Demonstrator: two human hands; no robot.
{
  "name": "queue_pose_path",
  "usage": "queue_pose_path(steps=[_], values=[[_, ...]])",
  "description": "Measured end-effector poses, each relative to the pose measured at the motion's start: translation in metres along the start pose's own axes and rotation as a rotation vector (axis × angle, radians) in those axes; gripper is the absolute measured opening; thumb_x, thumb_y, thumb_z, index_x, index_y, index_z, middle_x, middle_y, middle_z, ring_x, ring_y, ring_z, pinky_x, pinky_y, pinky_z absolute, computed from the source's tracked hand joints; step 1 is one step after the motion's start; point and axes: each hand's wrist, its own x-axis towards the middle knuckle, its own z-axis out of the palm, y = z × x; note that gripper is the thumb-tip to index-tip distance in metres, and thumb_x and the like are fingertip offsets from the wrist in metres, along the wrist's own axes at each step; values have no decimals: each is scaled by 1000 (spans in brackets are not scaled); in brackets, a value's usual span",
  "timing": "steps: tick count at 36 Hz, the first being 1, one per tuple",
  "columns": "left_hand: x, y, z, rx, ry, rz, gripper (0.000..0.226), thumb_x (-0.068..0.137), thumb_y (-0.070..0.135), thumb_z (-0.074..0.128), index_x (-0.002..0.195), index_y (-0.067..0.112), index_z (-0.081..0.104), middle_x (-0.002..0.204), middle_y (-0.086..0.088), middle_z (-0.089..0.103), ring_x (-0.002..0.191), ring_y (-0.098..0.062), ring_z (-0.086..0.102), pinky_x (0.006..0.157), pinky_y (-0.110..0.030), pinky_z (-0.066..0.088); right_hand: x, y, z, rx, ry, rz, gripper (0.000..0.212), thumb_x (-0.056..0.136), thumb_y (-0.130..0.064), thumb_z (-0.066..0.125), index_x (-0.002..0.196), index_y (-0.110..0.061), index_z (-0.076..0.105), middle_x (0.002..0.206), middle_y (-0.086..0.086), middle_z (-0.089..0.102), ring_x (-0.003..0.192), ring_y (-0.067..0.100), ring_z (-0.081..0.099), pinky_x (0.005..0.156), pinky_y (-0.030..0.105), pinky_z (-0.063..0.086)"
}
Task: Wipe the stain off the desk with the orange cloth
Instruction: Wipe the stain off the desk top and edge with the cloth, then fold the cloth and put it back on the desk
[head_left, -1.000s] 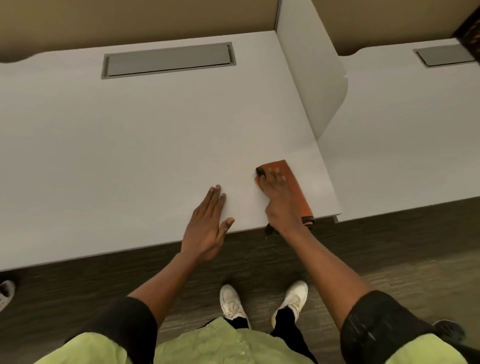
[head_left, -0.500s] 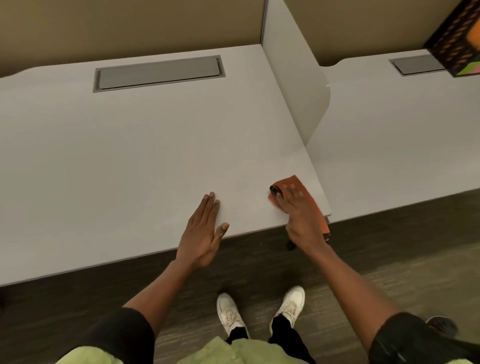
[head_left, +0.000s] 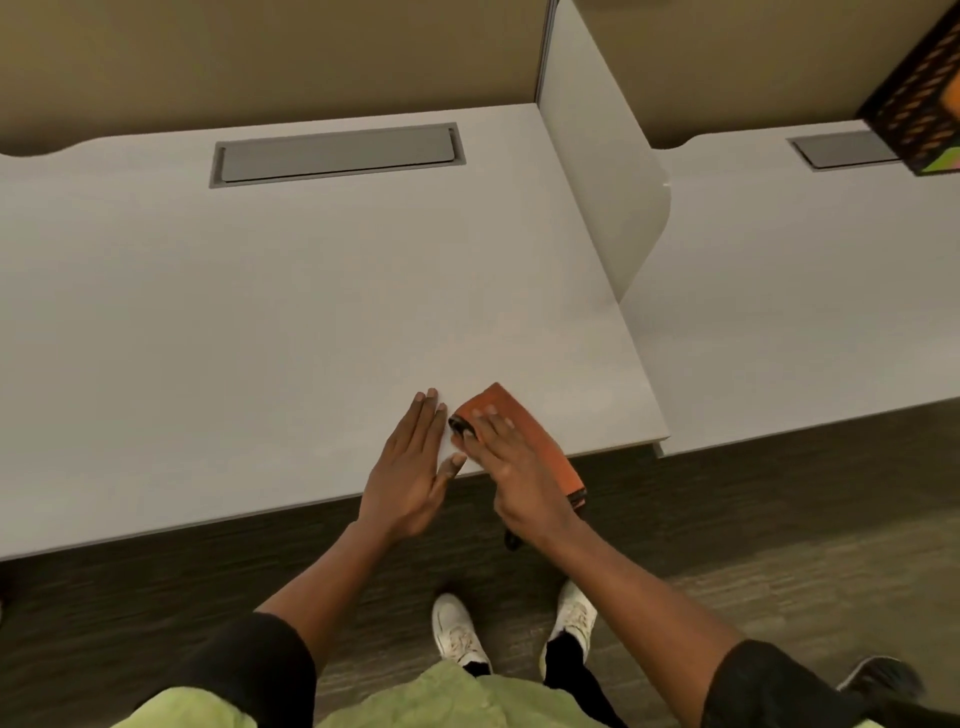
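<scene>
1. The orange cloth (head_left: 524, 436) lies folded at the near right corner of the desk (head_left: 260, 322), one dark-edged end hanging past the front edge
2. The right hand (head_left: 511, 467) presses flat on it, fingers spread, not pinching
3. The left hand (head_left: 410, 467) rests open, palm down, just beside it, holding nothing
4. The cloth looks soft, light and limp; palm pressure over the fold should keep it from bunching
5. No stain is discernible

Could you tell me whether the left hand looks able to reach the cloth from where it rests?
Probably yes: the left hand lies flat on the desk right beside the cloth, with nothing between them; only the right hand covers it.
</scene>
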Motion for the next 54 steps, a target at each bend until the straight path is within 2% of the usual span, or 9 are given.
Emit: queue_pose_path(steps=[8, 15, 23, 30, 35, 38, 41, 46, 54], values=[[-1, -1, 3, 113, -40, 28, 92, 107, 79, 10, 172, 20, -19, 177, 5, -36, 164, -12, -34, 134, -37, -10, 20, 89, -59, -91, 121, 175, 78, 88, 21, 45, 154, -20, 48, 167, 6, 36, 159, 25, 26, 134, 40, 12], [-6, 1, 6, 259, -80, 41, 109, 107, 68, 42, 168, 12, -30, 174, -7, -43, 162, -23, -39, 135, -44, -13, 72, 95, -61, -35, 162, 428, 74, 90, 18, 43, 160, -7, 35, 171, 12, 24, 161, 31, 15, 133, 41, 11], [-8, 4, 12, 347, -54, -30, 133, 95, 63, 67, 167, 2, -27, 175, -19, -38, 164, -33, -34, 133, -47, -12, 52, 14, -16, 68, 40, 131, 87, 88, 19, 48, 163, -23, 30, 174, 2, 15, 163, 19, 3, 134, 41, 6], [-14, 12, 3, 278, -71, -82, 130, 84, 14, 73, 167, 3, -26, 174, -18, -39, 165, -35, -30, 135, -48, -10, -1, -9, -8, 73, -92, -7, 97, 85, 17, 53, 164, -30, 22, 174, 0, 10, 163, 15, -1, 134, 40, 4], [-20, 29, -17, -16, -81, -184, 102, 91, 1, 67, 174, 7, 9, 183, -9, -19, 168, -29, -23, 138, -42, -1, -23, -13, -37, 273, -46, 107, 81, 87, 21, 45, 158, -19, 41, 169, 0, 30, 161, 13, 17, 132, 45, 20], [-29, 56, -33, -346, 97, -299, 53, 102, 7, 65, 153, 11, 55, 168, -13, 45, 161, -30, 31, 130, -43, 32, -29, -23, -58, 450, 117, 242, 80, 87, 24, 43, 154, -18, 48, 166, -2, 35, 159, 11, 24, 131, 44, 25], [-28, 91, -59, -766, 109, -538, 29, 112, 45, 55, 124, 25, 72, 129, 2, 76, 116, -12, 71, 97, -33, 55, -32, -37, -75, 562, 207, 229, 79, 88, 25, 45, 152, -20, 50, 165, -4, 38, 157, 9, 28, 130, 43, 28], [-24, 119, -90, -1223, 54, -568, 71, 111, 62, 44, 87, 9, 85, 94, -9, 85, 93, -13, 82, 92, -34, 57, -36, -56, -83, 581, 274, 130, 78, 86, 24, 47, 150, -19, 54, 162, -2, 46, 154, 13, 37, 123, 47, 40], [-33, 116, -112, -1415, 187, -678, 31, 111, 26, 62, 103, 4, 83, 97, -16, 83, 93, -23, 82, 87, -40, 66, -37, -68, -87, 414, 309, -4, 65, 86, 4, 67, 146, -17, 57, 154, -1, 55, 146, 12, 47, 114, 41, 50]])
